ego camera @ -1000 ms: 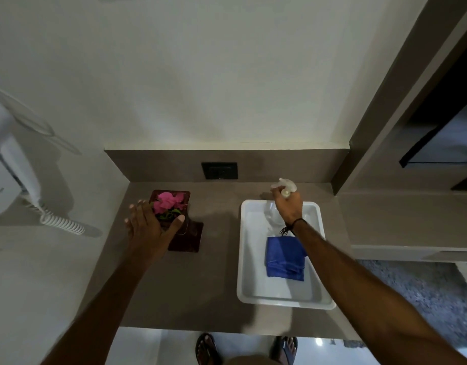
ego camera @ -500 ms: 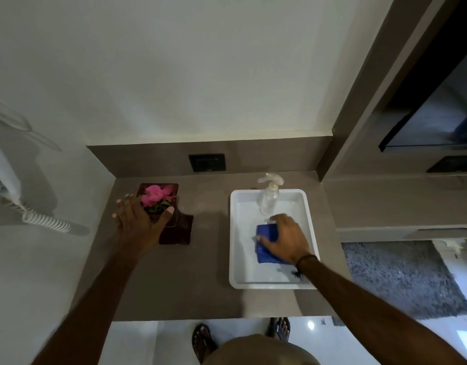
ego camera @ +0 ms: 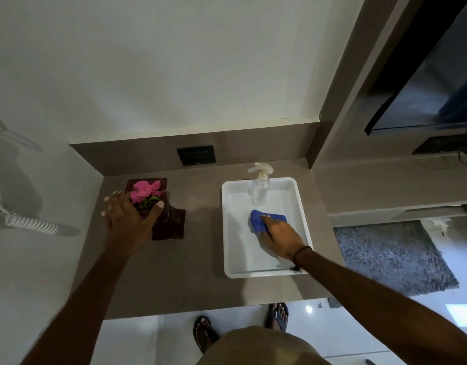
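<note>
Covering half the blue cloth (ego camera: 259, 220), right hand (ego camera: 281, 237) grips it; left hand (ego camera: 127, 219), spread, hides part of the flower pot (ego camera: 172, 222).

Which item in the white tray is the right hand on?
The blue cloth, gripped by the right hand; the clear spray bottle stands untouched behind it.

Tray (ego camera: 228, 233): white plastic, smooth, glossy sheen. Cloth (ego camera: 257, 219): blue fabric, soft, nappy, matt. Spray bottle (ego camera: 259, 192): clear plastic, shiny. Counter (ego camera: 198, 262): grey-brown, smooth, matt, stone-like. Rug (ego camera: 390, 256): grey, coarse shaggy pile. Floor (ego camera: 158, 338): pale, polished, reflecting light spots.
</note>
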{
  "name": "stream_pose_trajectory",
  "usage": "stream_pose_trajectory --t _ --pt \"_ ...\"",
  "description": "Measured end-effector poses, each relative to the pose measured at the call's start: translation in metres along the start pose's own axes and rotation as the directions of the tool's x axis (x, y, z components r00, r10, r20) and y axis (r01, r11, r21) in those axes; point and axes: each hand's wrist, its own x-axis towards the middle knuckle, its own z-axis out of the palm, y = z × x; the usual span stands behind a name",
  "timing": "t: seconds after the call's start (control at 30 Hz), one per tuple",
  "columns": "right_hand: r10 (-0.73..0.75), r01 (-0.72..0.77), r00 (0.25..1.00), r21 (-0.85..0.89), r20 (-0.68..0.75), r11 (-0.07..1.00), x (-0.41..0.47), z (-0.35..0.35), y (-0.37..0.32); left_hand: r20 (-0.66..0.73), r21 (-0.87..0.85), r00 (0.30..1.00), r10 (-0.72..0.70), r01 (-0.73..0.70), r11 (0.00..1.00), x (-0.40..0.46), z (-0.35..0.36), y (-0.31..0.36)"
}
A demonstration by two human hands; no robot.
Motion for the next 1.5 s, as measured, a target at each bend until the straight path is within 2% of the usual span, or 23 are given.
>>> stream_pose_trajectory --t 0.07,0.1,0.17,0.23,0.27,0.3,0.33,0.37,0.43,0.5,0.57,0.6,0.7,0.8,0.9,0.97,1.03,1.13,1.23,1.27,1.33,1.43,1.5 --pt "0.172 -0.138 0.982 0.332 -0.074 0.933 0.002 -0.013 -0.013 0.010 0.001 1.000 -0.009 0.009 1.000 0.000 0.000 0.000" --pt "0.262 -0.195 0.963 0.514 -0.059 0.835 0.003 -0.019 -0.022 0.014 0.003 1.000 -0.015 0.015 1.000 0.000 0.000 0.000" --pt "0.406 -0.271 0.912 0.835 0.063 0.478 0.009 -0.026 -0.044 0.015 0.008 1.000 -0.024 0.024 1.000 -0.001 0.000 0.000" --pt "0.431 -0.282 0.870 0.959 0.238 0.039 0.019 -0.030 -0.072 0.017 0.009 1.000 -0.021 0.020 1.000 -0.001 0.000 0.001" --pt "0.392 -0.278 0.869 0.954 0.301 -0.114 0.025 -0.030 -0.087 0.017 0.015 1.000 -0.020 0.019 1.000 -0.001 0.000 0.001" --pt "0.340 -0.283 0.880 0.941 0.332 -0.186 0.034 -0.029 -0.102 0.017 0.024 1.000 -0.020 0.020 1.000 -0.001 0.000 0.001" --pt "0.304 -0.288 0.891 0.937 0.337 -0.195 0.042 -0.027 -0.118 0.017 0.033 1.000 -0.022 0.022 0.999 -0.001 0.000 0.001" --pt "0.293 -0.291 0.897 0.942 0.330 -0.169 0.050 -0.024 -0.134 0.017 0.039 1.000 -0.024 0.023 0.999 -0.001 0.000 0.000" --pt "0.333 -0.300 0.897 0.954 0.291 -0.025 0.062 -0.014 -0.165 0.016 0.047 0.999 -0.029 0.028 0.998 0.000 -0.001 0.001" --pt "0.349 -0.266 0.920 0.939 0.180 0.219 0.069 -0.001 -0.190 -0.002 0.066 0.999 -0.039 0.039 0.997 -0.001 0.001 0.003" --pt "0.220 -0.164 0.973 0.874 0.068 0.458 0.067 0.019 -0.210 -0.017 0.082 0.999 -0.042 0.043 0.996 -0.003 0.002 0.005" --pt "0.149 -0.118 0.988 0.851 0.047 0.511 0.064 0.030 -0.218 -0.008 0.092 0.999 -0.042 0.043 0.995 -0.003 0.003 0.005" --pt "0.097 -0.097 0.994 0.839 0.054 0.535 0.063 0.064 -0.225 0.034 0.115 0.998 -0.045 0.041 0.993 0.001 0.002 0.001" --pt "0.103 -0.130 0.991 0.707 0.081 0.695 0.071 0.087 -0.217 0.040 0.137 0.998 -0.043 0.037 0.990 0.003 0.002 0.000" --pt "0.157 -0.300 0.953 0.730 0.259 0.614 0.086 0.089 -0.206 0.040 0.136 0.999 -0.028 0.023 0.990 0.004 0.003 -0.001" --pt "0.180 -0.327 0.942 0.641 0.285 0.694 0.092 0.090 -0.202 0.037 0.136 0.999 -0.029 0.024 0.990 0.005 0.003 -0.002" --pt "0.138 -0.363 0.925 0.718 0.353 0.594 0.092 0.078 -0.207 0.047 0.143 0.998 -0.030 0.023 0.989 0.006 0.003 -0.003" --pt "0.143 -0.421 0.907 0.846 0.396 0.327 0.092 0.064 -0.219 0.051 0.146 0.998 -0.030 0.022 0.989 0.005 0.003 -0.002" --pt "0.169 -0.354 0.931 0.912 0.323 0.208 0.081 0.049 -0.231 0.050 0.119 0.998 -0.030 0.024 0.993 0.004 0.001 0.000" --pt "0.170 -0.318 0.943 0.925 0.285 0.209 0.074 0.048 -0.231 0.049 0.112 0.998 -0.027 0.022 0.993 0.003 0.001 0.000" --pt "0.152 -0.239 0.968 0.923 0.200 0.303 0.060 0.055 -0.228 0.055 0.105 0.998 -0.031 0.025 0.994 0.003 0.000 0.000" --pt "0.123 -0.243 0.970 0.828 0.209 0.506 0.051 0.075 -0.220 0.074 0.120 0.996 -0.043 0.034 0.992 0.004 0.000 -0.001" --pt "0.153 -0.268 0.963 0.760 0.221 0.593 0.061 0.086 -0.212 0.078 0.152 0.996 -0.043 0.030 0.988 0.005 0.001 -0.003"
